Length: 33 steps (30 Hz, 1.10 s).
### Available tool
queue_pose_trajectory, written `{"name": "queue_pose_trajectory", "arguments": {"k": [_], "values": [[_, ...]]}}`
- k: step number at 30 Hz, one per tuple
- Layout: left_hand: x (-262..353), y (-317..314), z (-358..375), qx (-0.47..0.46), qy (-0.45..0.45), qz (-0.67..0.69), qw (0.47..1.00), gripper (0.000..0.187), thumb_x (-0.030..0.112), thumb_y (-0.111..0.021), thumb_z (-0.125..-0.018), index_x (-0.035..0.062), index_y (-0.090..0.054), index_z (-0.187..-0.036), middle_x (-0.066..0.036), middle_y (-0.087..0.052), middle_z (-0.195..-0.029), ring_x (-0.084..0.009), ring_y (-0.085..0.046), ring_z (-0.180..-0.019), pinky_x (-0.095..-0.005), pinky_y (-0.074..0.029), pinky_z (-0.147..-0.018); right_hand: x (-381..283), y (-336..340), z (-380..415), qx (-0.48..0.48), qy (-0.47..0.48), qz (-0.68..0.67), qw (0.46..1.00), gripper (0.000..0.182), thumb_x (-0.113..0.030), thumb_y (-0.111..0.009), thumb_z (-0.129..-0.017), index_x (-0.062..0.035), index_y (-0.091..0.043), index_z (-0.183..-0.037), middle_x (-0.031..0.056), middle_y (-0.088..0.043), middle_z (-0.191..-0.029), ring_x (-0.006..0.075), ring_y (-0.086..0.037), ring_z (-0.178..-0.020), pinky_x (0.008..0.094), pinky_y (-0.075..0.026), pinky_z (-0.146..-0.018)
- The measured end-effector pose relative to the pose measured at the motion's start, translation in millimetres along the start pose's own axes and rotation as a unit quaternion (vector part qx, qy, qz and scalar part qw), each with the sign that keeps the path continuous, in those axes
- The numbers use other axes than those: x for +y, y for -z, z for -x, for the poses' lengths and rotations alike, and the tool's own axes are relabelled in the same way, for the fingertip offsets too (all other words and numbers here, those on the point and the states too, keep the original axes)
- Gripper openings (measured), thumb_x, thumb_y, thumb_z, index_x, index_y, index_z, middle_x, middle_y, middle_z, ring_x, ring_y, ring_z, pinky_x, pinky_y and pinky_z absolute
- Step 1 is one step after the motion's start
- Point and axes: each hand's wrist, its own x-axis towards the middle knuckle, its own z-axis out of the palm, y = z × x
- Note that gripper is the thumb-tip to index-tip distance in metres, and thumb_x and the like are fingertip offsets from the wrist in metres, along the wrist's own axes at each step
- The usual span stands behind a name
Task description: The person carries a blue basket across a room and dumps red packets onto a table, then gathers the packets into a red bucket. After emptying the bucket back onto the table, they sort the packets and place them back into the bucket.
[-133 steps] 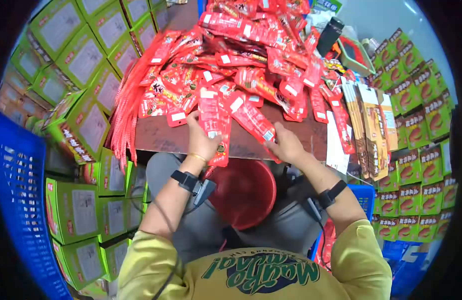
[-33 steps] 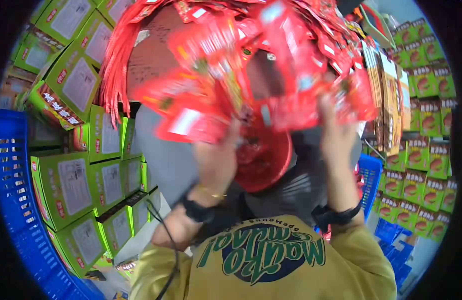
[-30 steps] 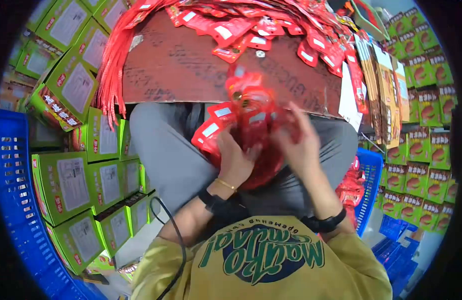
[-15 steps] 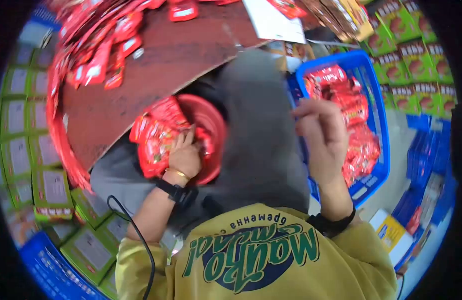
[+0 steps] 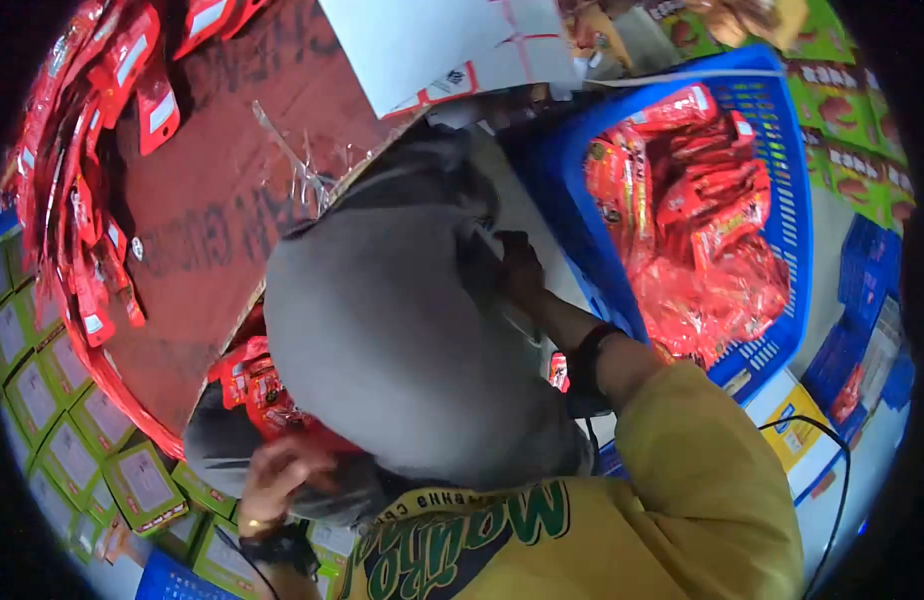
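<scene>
My left hand, with a gold bracelet and a dark watch band, is near my lap, slightly blurred. Its fingers are loosely bent and apart, and nothing shows in them. Just beyond it, red shiny packets lie in or on the red tub, most of which my raised grey trouser leg hides. My right hand is in shadow, low beside that leg at the inner side of the blue basket. Its fingers are too dark to read. Several red packets fill the basket.
A brown-red table spans the upper left, with red packets heaped along its rim. Clear plastic film and a white sheet lie toward its right. Green boxes stack at left; more green packs stand at right.
My left hand has drawn back from the packets in the tub. My right hand has moved from over the basket down beside my leg. My leg now covers much of the tub, and the view has shifted.
</scene>
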Motion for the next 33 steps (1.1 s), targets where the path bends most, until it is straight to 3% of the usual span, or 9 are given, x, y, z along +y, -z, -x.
{"name": "queue_pose_trajectory", "arguments": {"k": [7, 17, 20, 21, 24, 28, 30, 31, 33], "values": [[-63.7, 35.6, 56.0, 0.362, -0.077, 0.183, 0.911, 0.032, 0.036, -0.062, -0.089, 0.0065, -0.053, -0.081, -0.005, -0.054, -0.077, -0.0115, -0.049, -0.059, -0.0241, -0.039, -0.048, -75.6, 61.9, -46.0, 0.087, 0.216, 0.198, 0.952, 0.058, -0.031, -0.074, -0.073, -0.0118, -0.053, -0.124, 0.0163, -0.054, -0.118, 0.0327, -0.059, -0.094, 0.0443, -0.051, -0.079], [-105.7, 52.8, 52.0, 0.500, -0.222, 0.272, 0.792, 0.013, 0.021, -0.051, -0.095, 0.0107, -0.058, -0.091, 0.001, -0.056, -0.083, -0.0069, -0.052, -0.075, -0.0195, -0.039, -0.060, -66.5, 79.8, -66.4, -0.214, 0.264, 0.231, 0.912, 0.026, -0.030, -0.061, -0.079, -0.0067, -0.063, -0.090, 0.0168, -0.061, -0.087, 0.0359, -0.060, -0.083, 0.0413, -0.047, -0.084], [-79.5, 17.5, 45.0, 0.389, -0.205, -0.146, 0.886, 0.015, 0.016, -0.050, -0.094, 0.0042, -0.059, -0.098, -0.003, -0.059, -0.086, -0.0120, -0.055, -0.074, -0.0226, -0.042, -0.057, -115.7, 160.7, -59.0, -0.228, 0.320, 0.173, 0.903, 0.026, -0.030, -0.057, -0.081, -0.0051, -0.066, -0.079, 0.0170, -0.063, -0.077, 0.0369, -0.061, -0.080, 0.0404, -0.046, -0.085], [-58.0, 1.7, 50.9, 0.282, -0.101, 0.037, 0.953, 0.016, 0.014, -0.056, -0.092, 0.0008, -0.059, -0.101, -0.005, -0.062, -0.082, -0.0139, -0.058, -0.072, -0.0247, -0.045, -0.059, -132.5, 198.5, -48.9, -0.194, 0.321, 0.130, 0.918, 0.028, -0.030, -0.056, -0.081, -0.0046, -0.067, -0.076, 0.0170, -0.064, -0.074, 0.0372, -0.061, -0.078, 0.0401, -0.046, -0.086], [-74.1, -11.1, 35.5, 0.092, -0.122, -0.154, 0.976, 0.017, 0.015, -0.062, -0.091, -0.0008, -0.063, -0.097, -0.007, -0.066, -0.086, -0.0120, -0.060, -0.077, -0.0253, -0.048, -0.069, -159.5, 275.7, 14.0, -0.135, 0.182, 0.017, 0.974, 0.026, -0.028, -0.056, -0.082, -0.0052, -0.067, -0.080, 0.0123, -0.067, -0.080, 0.0302, -0.062, -0.076, 0.0392, -0.050, -0.072], [-86.9, -26.4, 32.7, 0.073, -0.116, -0.191, 0.972, 0.019, 0.017, -0.061, -0.091, -0.0005, -0.064, -0.098, -0.004, -0.065, -0.092, -0.0097, -0.059, -0.085, -0.0242, -0.046, -0.076, -128.8, 331.7, 86.0, -0.123, 0.242, -0.267, 0.925, 0.033, -0.033, -0.053, -0.091, -0.0050, -0.061, -0.106, 0.0049, -0.064, -0.087, 0.0163, -0.060, -0.079, 0.0323, -0.049, -0.068], [-88.1, -38.0, 33.6, 0.066, -0.093, -0.242, 0.964, 0.020, 0.014, -0.062, -0.089, -0.0014, -0.064, -0.102, -0.007, -0.065, -0.096, -0.0173, -0.061, -0.093, -0.0293, -0.047, -0.082, -62.8, 245.6, 129.3, -0.128, 0.203, -0.033, 0.970, 0.036, -0.035, -0.054, -0.094, -0.0054, -0.057, -0.115, 0.0067, -0.063, -0.102, 0.0161, -0.059, -0.092, 0.0327, -0.049, -0.081], [-94.1, -38.0, 27.5, 0.080, -0.108, -0.239, 0.961, 0.020, 0.014, -0.062, -0.089, -0.0014, -0.064, -0.102, -0.007, -0.065, -0.096, -0.0173, -0.061, -0.093, -0.0293, -0.047, -0.082, -37.0, 221.7, 132.1, -0.332, 0.120, -0.072, 0.933, 0.036, -0.031, -0.057, -0.094, -0.0033, -0.057, -0.117, 0.0085, -0.063, -0.106, 0.0169, -0.059, -0.098, 0.0326, -0.047, -0.088], [-107.7, -33.8, 6.1, 0.010, -0.255, -0.437, 0.862, 0.027, 0.014, -0.057, -0.091, 0.0016, -0.060, -0.115, -0.009, -0.064, -0.099, -0.0245, -0.061, -0.095, -0.0338, -0.046, -0.089, 6.0, 143.1, 163.7, -0.209, -0.061, -0.343, 0.914, 0.031, -0.024, -0.057, -0.094, -0.0041, -0.057, -0.119, 0.0066, -0.062, -0.110, 0.0170, -0.059, -0.100, 0.0321, -0.047, -0.089]]}}
